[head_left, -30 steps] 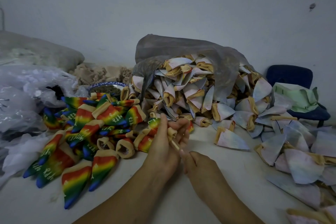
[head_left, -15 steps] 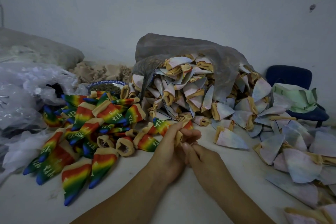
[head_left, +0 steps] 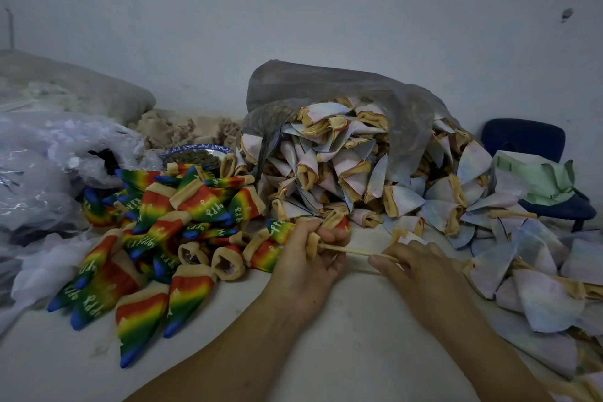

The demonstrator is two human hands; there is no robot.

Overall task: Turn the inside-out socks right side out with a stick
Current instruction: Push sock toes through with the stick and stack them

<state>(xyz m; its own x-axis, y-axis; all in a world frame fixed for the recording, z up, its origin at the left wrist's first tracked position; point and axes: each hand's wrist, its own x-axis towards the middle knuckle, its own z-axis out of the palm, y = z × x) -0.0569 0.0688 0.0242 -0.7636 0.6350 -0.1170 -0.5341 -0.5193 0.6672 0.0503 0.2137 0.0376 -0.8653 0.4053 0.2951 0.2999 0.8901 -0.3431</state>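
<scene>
Toward the middle of the tabletop (head_left: 342, 343), the left hand (head_left: 306, 271) clenched its fingers around a bunched sock (head_left: 337, 224). The right hand (head_left: 421, 271) pinched a thin wooden stick (head_left: 355, 252), whose tip seemingly entered the sock's tan cuff. To the left lay a pile of rainbow socks (head_left: 156, 238). At the back edge, pale inside-out socks (head_left: 329, 170) spilled from a grey bag (head_left: 326, 81).

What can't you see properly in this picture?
- The stick, head view: one end is inside the sock, the other is under the right hand's grip.
- The sock: mostly covered by the left hand, so how far it is turned is unclear.
- The bowl: half hidden by the rainbow socks, and its contents are too blurred to name.
- The pale socks: cut off by the right edge.
</scene>
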